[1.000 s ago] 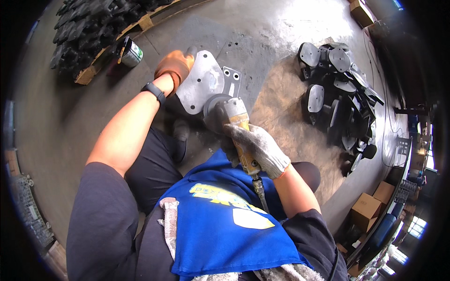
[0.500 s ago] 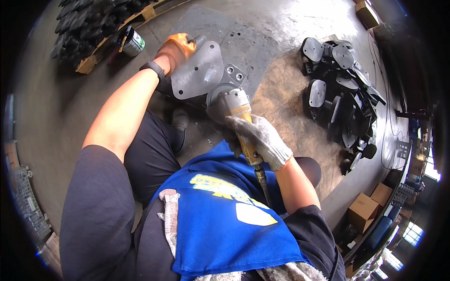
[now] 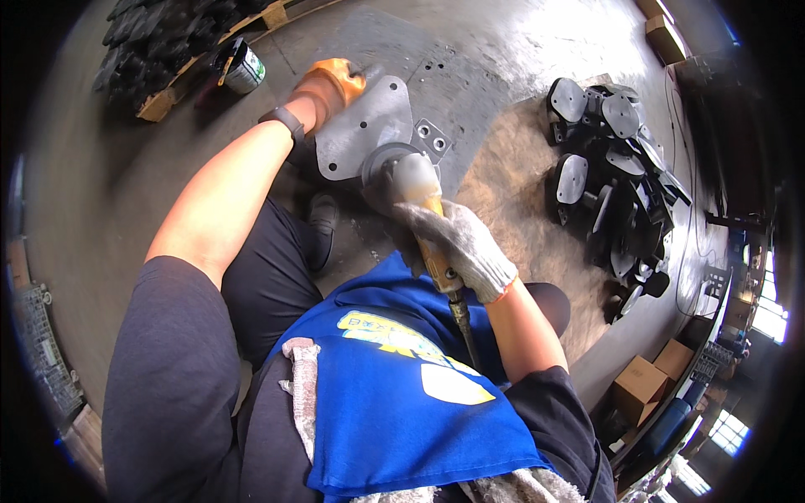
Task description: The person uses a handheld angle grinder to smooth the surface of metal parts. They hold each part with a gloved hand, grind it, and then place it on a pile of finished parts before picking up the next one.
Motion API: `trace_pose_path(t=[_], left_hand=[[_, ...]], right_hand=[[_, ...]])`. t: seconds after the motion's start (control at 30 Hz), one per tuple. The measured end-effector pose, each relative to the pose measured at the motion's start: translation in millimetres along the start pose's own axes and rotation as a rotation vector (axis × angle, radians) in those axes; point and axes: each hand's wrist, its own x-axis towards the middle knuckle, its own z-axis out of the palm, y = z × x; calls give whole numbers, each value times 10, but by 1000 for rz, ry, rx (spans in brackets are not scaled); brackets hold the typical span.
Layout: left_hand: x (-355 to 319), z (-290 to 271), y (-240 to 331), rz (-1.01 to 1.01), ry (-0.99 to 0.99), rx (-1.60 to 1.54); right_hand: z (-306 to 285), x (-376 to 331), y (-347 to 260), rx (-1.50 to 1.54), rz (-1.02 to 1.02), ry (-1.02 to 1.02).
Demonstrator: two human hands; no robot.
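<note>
My right hand (image 3: 463, 245), in a pale knit glove, wraps around the yellow body of an angle grinder (image 3: 435, 261). The grinder's round disc (image 3: 387, 156) overlaps the near right edge of a dark grey metal plate (image 3: 356, 134) with rounded corners and a few holes. My left hand (image 3: 334, 85), in an orange-coated glove, is closed at the plate's far left side; its fingertips are partly hidden. Just right of the plate, a small block with two holes (image 3: 432, 139) shows. A hose (image 3: 464, 325) runs from the grinder's tail toward my lap.
To the right lies a heap of dark metal plates and brackets (image 3: 573, 178) beside brown sheeting (image 3: 511, 159). More dark parts (image 3: 159, 46) are stacked on a wooden pallet (image 3: 157, 106) at far left, with a bucket (image 3: 245, 70) nearby. Cardboard boxes (image 3: 641, 384) stand at lower right.
The grinder has moved slightly left and away from me, and its disc now covers more of the plate's edge. My left hand keeps its place on the plate. The whole view has shifted a little.
</note>
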Motion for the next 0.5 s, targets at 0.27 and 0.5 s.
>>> trace_pose_path(t=[0.27, 0.5], left_hand=[[34, 29, -47, 20, 5, -5], [-1, -47, -17, -30, -45, -62]], right_hand=[[16, 30, -30, -69, 36, -17], [63, -16, -126, -33, 57, -113]])
